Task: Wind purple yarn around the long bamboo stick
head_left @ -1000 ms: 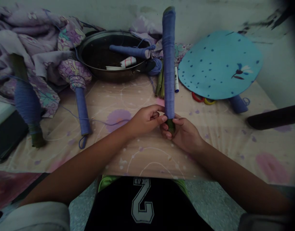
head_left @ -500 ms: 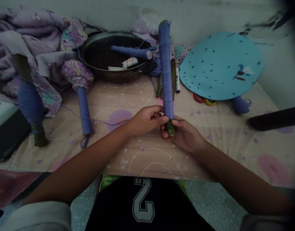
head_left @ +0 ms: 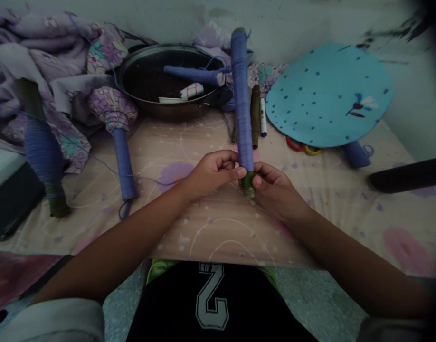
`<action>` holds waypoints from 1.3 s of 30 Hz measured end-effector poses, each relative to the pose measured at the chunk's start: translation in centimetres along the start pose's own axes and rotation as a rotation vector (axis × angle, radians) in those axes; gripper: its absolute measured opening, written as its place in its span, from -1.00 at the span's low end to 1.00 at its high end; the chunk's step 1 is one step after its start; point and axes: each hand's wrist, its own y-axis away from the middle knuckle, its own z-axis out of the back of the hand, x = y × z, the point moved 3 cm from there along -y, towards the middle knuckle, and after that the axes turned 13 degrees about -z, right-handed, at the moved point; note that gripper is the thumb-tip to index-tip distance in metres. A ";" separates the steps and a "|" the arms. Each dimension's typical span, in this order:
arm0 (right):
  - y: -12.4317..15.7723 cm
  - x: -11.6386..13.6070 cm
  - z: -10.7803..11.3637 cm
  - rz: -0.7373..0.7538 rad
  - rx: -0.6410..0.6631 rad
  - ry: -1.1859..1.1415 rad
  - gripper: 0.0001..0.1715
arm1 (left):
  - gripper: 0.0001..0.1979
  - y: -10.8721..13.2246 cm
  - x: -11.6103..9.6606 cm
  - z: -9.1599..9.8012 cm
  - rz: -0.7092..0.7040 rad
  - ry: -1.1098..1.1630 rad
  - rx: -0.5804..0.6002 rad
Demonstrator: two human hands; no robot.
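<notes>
A bamboo stick [head_left: 241,99] wrapped in purple-blue yarn stands nearly upright before me, its green lower end bare. My left hand [head_left: 218,171] grips it from the left, thumb on the front at the lowest yarn turns. From the right, my right hand [head_left: 277,190] holds the bare end between thumb and fingers; some fingertips are hidden behind it. A loose yarn strand [head_left: 150,180] crosses the table and disappears at my left forearm. At the far left, a bamboo spool [head_left: 43,149] carries a thick bulge of the same yarn.
Left of centre lies a yarn-wrapped handle with a floral cloth head [head_left: 123,159]. Behind are a dark pan [head_left: 143,102] holding another wrapped stick, and a marker [head_left: 263,116]. A blue dotted fan [head_left: 328,99] and a dark rod [head_left: 406,175] occupy the right; bunched cloth [head_left: 11,52] fills the left.
The wrapped stick has shifted slightly left and up. My right fingers have changed their hold around its lower end, while my left hand has risen a little with it.
</notes>
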 end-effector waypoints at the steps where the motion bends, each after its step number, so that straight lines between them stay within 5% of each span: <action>1: 0.0 0.1 -0.1 0.005 0.006 0.003 -0.69 | -0.69 0.0 0.1 0.0 -0.003 0.009 -0.001; 11: 0.7 0.3 -0.6 0.000 0.045 0.064 -0.80 | -0.64 0.1 0.1 0.0 0.010 -0.004 0.012; 25: 0.5 -0.2 0.3 0.049 -0.046 0.291 -0.68 | -0.60 0.1 0.1 0.0 0.003 -0.018 0.034; 30: 0.7 0.1 -0.1 0.175 -0.041 0.424 -0.55 | -0.55 0.2 -0.1 -0.2 -0.020 -0.010 0.091; 39: 0.5 0.2 -0.3 0.160 0.010 0.373 -0.48 | -0.42 0.2 0.4 -0.2 -0.009 -0.076 0.086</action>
